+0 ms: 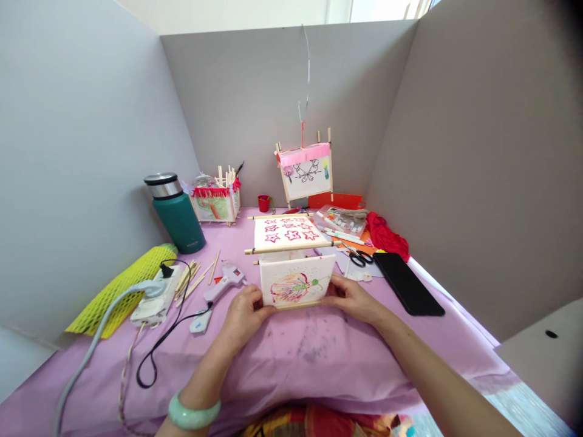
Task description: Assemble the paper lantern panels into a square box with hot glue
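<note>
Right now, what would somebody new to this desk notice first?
Probably the box-like frame in the middle, with red stars on top and a colourful drawing in front; the left hand and right hand grip it near its lower corners. Next, perhaps, the pink-edged frame hanging before the grey back wall, and the teal bottle standing at the left.

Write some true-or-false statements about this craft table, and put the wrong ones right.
1. The left hand and right hand both touch the white panel with the multicoloured drawing. True.
2. The glue gun lies to the right of that panel. False: it lies to the left.
3. The black phone lies to the right of the scissors. True.
4. The right hand holds the scissors. False: they lie beyond that hand.
</note>
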{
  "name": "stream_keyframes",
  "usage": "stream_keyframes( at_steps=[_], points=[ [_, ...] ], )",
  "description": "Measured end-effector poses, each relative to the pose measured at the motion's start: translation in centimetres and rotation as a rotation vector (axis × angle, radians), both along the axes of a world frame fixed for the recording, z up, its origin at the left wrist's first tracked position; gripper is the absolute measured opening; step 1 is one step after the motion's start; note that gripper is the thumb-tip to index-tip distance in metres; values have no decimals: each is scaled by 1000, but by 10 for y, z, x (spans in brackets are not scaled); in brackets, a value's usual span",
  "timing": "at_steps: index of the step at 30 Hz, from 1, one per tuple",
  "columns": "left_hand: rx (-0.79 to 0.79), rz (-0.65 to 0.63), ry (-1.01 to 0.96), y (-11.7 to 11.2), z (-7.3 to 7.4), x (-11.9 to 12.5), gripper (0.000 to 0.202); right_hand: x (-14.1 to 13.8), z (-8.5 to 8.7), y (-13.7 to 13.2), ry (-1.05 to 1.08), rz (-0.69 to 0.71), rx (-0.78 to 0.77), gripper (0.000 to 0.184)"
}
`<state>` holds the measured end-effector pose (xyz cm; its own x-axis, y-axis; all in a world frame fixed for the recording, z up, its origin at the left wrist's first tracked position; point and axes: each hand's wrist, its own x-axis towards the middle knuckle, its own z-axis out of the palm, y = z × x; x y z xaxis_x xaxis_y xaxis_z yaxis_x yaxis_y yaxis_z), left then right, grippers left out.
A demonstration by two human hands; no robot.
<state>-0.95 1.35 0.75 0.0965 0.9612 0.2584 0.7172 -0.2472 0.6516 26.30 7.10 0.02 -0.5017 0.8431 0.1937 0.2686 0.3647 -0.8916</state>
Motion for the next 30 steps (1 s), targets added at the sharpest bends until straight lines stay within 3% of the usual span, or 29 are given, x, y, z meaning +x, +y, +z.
stream_keyframes(
  at_steps=[4, 9, 20, 30],
  points=[
    [-17, -11, 3, 1, -1, -1, 11, 5, 8, -1, 224, -31, -124, 30],
    [-17, -44, 11, 5, -8, -6, 17, 12, 1, 6, 408, -187, -284, 26],
    [-18, -50, 7, 5, -10, -6, 21, 12, 5, 6, 518, -257, -320, 23],
    [28, -10, -22, 2, -5, -4, 18, 12, 2, 9, 512, -346, -254, 19]
  ],
)
